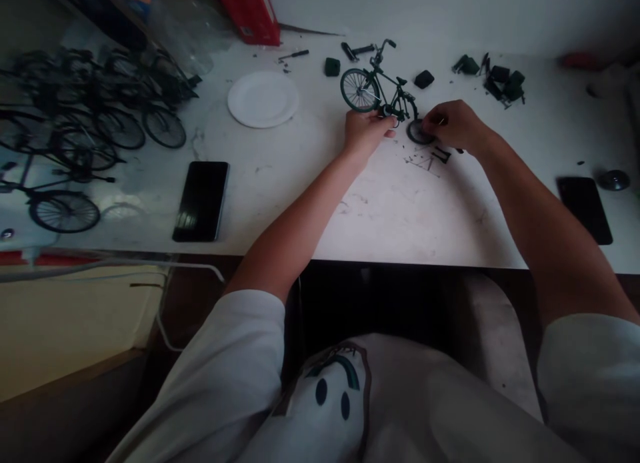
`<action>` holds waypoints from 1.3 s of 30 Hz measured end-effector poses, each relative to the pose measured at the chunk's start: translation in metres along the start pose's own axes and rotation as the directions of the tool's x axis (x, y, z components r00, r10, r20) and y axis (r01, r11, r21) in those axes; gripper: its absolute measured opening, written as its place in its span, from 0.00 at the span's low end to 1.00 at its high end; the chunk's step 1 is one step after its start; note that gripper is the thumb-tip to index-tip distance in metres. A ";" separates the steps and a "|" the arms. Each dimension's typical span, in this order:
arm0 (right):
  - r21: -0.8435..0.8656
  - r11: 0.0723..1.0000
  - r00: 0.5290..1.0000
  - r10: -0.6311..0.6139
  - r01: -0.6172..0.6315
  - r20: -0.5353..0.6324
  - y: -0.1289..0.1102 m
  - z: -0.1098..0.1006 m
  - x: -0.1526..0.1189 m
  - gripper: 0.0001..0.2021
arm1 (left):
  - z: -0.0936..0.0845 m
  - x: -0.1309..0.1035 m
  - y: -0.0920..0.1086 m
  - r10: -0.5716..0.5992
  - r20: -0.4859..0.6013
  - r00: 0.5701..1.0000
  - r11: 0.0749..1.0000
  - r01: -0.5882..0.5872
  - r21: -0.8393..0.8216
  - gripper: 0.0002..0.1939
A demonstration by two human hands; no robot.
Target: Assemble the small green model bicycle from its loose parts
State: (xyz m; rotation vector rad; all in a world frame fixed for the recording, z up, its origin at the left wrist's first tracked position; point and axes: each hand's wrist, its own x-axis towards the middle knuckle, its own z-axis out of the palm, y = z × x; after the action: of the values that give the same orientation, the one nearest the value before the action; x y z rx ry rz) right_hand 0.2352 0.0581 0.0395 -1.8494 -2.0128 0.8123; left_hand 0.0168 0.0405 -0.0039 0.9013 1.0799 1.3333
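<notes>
My left hand (369,131) is closed around the lower part of a dark green model bicycle (383,83), holding it tilted above the white table. The bicycle has its front wheel and handlebar on; its rear shows a mudguard. At the right, my right hand (453,124) pinches a small spoked wheel (419,131) by its edge, just below the bicycle's rear end. Thin frame-like parts (425,163) and tiny dark bits lie on the table under the wheel. The fingertips of my left hand are partly hidden behind the bicycle.
Several model bicycles (115,126) stand crowded at the left. A white plate (263,100), a phone (201,201) and a second phone (584,210) lie on the table (380,223). Small dark green parts (505,83) are scattered at the back, near a red box (253,13).
</notes>
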 end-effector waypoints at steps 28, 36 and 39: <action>-0.154 0.985 0.996 0.067 -0.075 -0.057 -0.024 -0.009 -0.001 0.03 | -0.004 0.000 -0.001 -0.014 0.034 0.999 1.000 0.014 0.011 0.15; -0.094 0.995 0.994 0.024 -0.034 -0.105 -0.013 0.000 -0.002 0.03 | 0.001 -0.006 0.005 -0.025 -0.001 1.000 1.000 0.025 0.018 0.15; -0.069 0.998 0.992 -0.016 0.007 -0.127 -0.009 0.002 -0.001 0.05 | 0.001 -0.007 0.006 -0.024 0.008 1.000 0.998 0.023 0.053 0.15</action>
State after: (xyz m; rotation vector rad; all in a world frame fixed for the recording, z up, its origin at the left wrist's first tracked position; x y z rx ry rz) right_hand 0.2266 0.0562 0.0431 -1.8742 -1.9922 0.6128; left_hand 0.0160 0.0339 0.0025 0.9299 1.1202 1.2853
